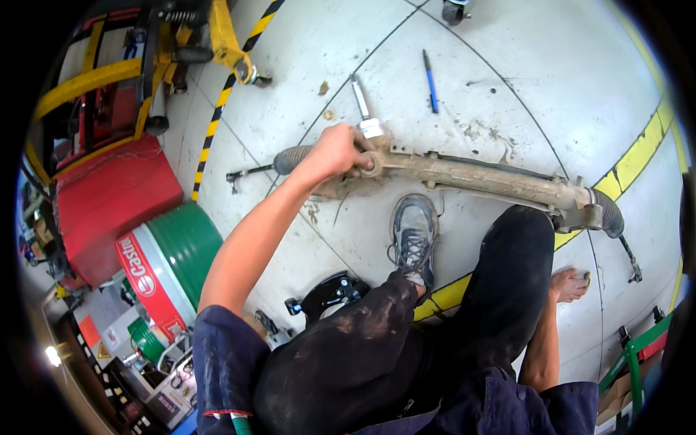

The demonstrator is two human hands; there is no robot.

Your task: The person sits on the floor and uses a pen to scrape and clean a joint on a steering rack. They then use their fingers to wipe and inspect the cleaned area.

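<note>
A dirty steering rack (464, 172) lies across the floor in front of me, with a ribbed rubber boot at each end and a thin tie rod beyond each boot. My left hand (339, 154) is closed on its left part, fingers curled at a round mounting eye (372, 164). Just past that hand is a metal bar with a wide silver socket-like end (371, 128). My right hand (570, 285) hangs low beside my right knee, off the rack, its fingers loosely bent and partly apart, with no object visible in it.
A blue pen (431, 85) lies on the floor beyond the rack. On the left stand a green drum (185, 250), a red box (116, 206) and a yellow wheeled frame (90, 78). Black round equipment (337, 293) sits near my left leg. A green metal frame (636, 355) is at the lower right.
</note>
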